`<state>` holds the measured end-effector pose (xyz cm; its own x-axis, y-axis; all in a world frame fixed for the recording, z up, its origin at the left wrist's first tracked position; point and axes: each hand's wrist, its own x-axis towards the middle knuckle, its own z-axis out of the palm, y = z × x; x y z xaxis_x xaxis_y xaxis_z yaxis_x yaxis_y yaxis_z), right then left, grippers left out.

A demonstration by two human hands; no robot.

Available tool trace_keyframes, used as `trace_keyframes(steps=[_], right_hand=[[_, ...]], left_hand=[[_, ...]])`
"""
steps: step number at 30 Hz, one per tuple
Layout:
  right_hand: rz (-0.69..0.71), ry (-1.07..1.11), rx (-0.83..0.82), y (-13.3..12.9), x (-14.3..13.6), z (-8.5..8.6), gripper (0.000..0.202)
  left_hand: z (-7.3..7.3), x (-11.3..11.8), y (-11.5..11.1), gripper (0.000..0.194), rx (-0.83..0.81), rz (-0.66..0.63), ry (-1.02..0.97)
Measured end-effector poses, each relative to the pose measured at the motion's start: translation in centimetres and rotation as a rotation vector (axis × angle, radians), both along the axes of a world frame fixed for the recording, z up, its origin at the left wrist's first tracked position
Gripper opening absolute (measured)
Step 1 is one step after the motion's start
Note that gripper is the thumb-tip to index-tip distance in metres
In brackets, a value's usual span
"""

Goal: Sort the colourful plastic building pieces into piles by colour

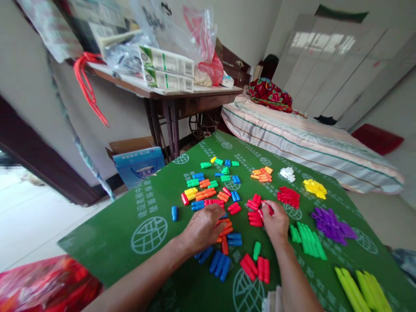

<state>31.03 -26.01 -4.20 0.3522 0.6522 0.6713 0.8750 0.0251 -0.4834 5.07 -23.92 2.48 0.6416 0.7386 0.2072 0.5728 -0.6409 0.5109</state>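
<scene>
Red plastic, smooth and a little shiny, seems to be the material of the small red tube-shaped piece that the right hand pinches between the thumb and the fingertips. This piece is over the green board with white printing, just beside the short red plastic tubes lying in a row. The left hand has its fingers bent downward and rather narrow, near the small orange plastic tubes; whether it grips something, one cannot tell. Close to the right wrist lie the long green plastic sticks, and farther to the right is the heap of purple plastic pieces.

The red piece should be light and stiff, not fragile. Its rounded side may slip or roll, so a gentle pinch around the middle of its length is probably the best hold.
</scene>
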Motion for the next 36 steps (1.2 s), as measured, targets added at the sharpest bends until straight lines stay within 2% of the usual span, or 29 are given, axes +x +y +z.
trace_keyframes(steps=[6,10,13,16,19,25,30,36], right_hand=[[0.021,-0.015,-0.14,-1.3,-1.5,2.3,0.03],[0.072,-0.009,-0.22,-4.5,-3.8,4.0,0.026],[0.118,-0.01,-0.247,-7.8,-5.8,4.6,0.022],[0.147,-0.026,-0.244,-11.2,-7.6,4.2,0.021],[0.131,-0.059,-0.18,-14.1,-8.7,3.0,0.018],[0.009,-0.134,-0.035,-18.0,-7.6,0.3,0.013],[-0.124,-0.139,-0.038,-19.0,-5.8,-0.5,0.018],[-0.226,-0.062,-0.127,-17.6,-4.1,0.2,0.023]], left_hand=[[-1.1,-1.6,0.5,0.016,0.008,0.034,-0.103],[-1.3,-1.8,0.4,0.018,-0.008,0.048,-0.182],[-1.3,-1.7,0.4,0.019,-0.027,0.05,-0.231],[-1.4,-1.6,0.4,0.021,-0.031,0.05,-0.268],[-1.5,-1.5,0.6,0.021,-0.025,0.051,-0.295],[-1.9,-1.1,0.8,0.024,-0.023,0.021,-0.3],[-2.2,-1.1,1.0,0.024,-0.024,0.022,-0.255],[-2.0,-1.2,1.1,0.026,-0.022,0.039,-0.239]])
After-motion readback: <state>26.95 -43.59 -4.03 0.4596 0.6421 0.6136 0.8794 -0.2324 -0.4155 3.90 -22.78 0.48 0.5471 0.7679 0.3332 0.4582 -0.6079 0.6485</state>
